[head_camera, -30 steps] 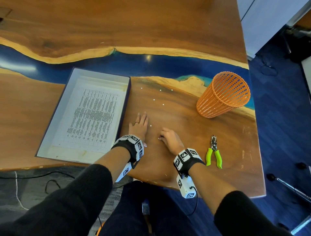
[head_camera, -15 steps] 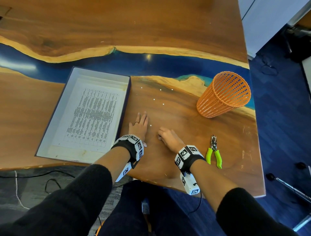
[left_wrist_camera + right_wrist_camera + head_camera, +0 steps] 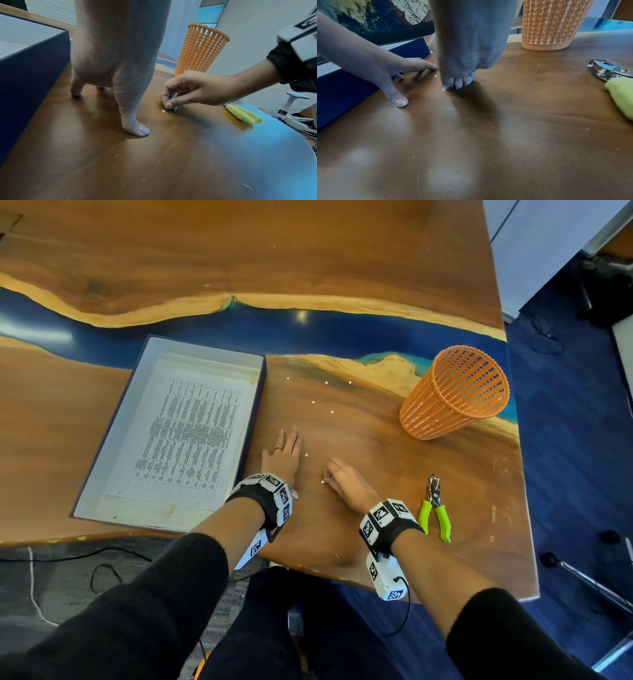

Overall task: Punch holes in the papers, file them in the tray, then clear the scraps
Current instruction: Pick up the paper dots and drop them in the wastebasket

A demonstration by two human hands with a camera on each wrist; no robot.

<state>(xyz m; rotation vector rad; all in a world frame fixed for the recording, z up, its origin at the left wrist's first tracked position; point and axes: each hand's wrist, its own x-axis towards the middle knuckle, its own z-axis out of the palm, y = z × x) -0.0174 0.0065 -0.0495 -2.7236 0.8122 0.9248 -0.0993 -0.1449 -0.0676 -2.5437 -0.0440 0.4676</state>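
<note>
A small white paper scrap [image 3: 163,111] lies on the wooden table [image 3: 394,508] right at the tips of the right hand [image 3: 346,482], whose fingers are curled downward with thumb and forefinger drawn together against the surface just beside the dot; whether anything is pinched between them cannot be told from any view. A second scrap [image 3: 306,455] lies a little beyond the grip, between the two hands, and several more scraps [image 3: 313,402] are scattered farther out past the fingers. To the left of the grip, the left hand [image 3: 284,455] rests flat on the table with fingers straight and the thumb spread out, holding nothing. Just beyond that hand's outer side is the dark blue tray [image 3: 253,419], touching distance from the little finger, with the printed papers [image 3: 185,436] lying flat inside it. To the right of the grip, near the wrist, the hole punch [image 3: 435,506] with lime green handles lies on the table, untouched. Farther out, ahead and to the right, the orange mesh bin [image 3: 452,395] stands upright, well apart from both hands.
</note>
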